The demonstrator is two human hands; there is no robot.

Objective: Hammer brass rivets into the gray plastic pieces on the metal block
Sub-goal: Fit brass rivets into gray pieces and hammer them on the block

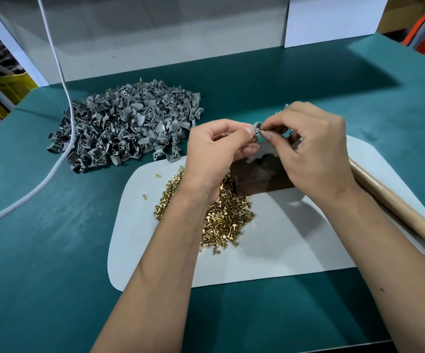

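My left hand (216,146) pinches a small gray plastic piece (256,126) above the dark metal block (259,178). My right hand (310,146) pinches a brass rivet (261,129) between thumb and forefinger, its tip against the gray piece. A heap of brass rivets (221,215) lies on the white mat (282,240) under my left wrist. A large pile of gray plastic pieces (127,123) sits at the back left. A wooden hammer handle (397,207) lies along the mat's right side; its head is hidden.
A white cable (61,159) runs from the top across the gray pile to the left table edge. White boxes (155,34) stand at the back of the green table (53,276). Two stray rivets (144,196) lie on the mat's left part.
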